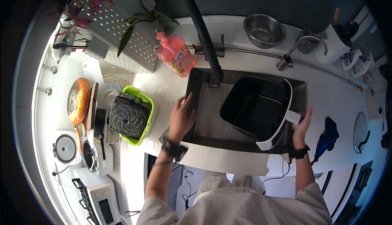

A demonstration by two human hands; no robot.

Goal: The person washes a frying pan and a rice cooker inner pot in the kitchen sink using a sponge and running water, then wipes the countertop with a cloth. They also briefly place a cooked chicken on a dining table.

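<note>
A black air fryer basket (pixel 254 105) with a white front and handle rests tilted in the dark sink (pixel 211 124), filling its right part. My right hand (pixel 301 127) is at the white handle, thumb and fingers around its end. Over the sink's left rim, my left hand (pixel 182 119) has its fingers apart and holds nothing. The black faucet (pixel 203 35) arches over the sink's back left edge. On the counter to the left, a green plastic basin (pixel 150 102) holds a black insert with a swirl pattern (pixel 128 118).
Behind the sink stand a pink soap bottle (pixel 176 55), a steel bowl (pixel 264 30) and a small metal tap (pixel 284 61). A dark blue cloth (pixel 327 136) and a glass lid (pixel 360 132) lie right. Left are an orange pan (pixel 78 99) and a rice cooker (pixel 102 160).
</note>
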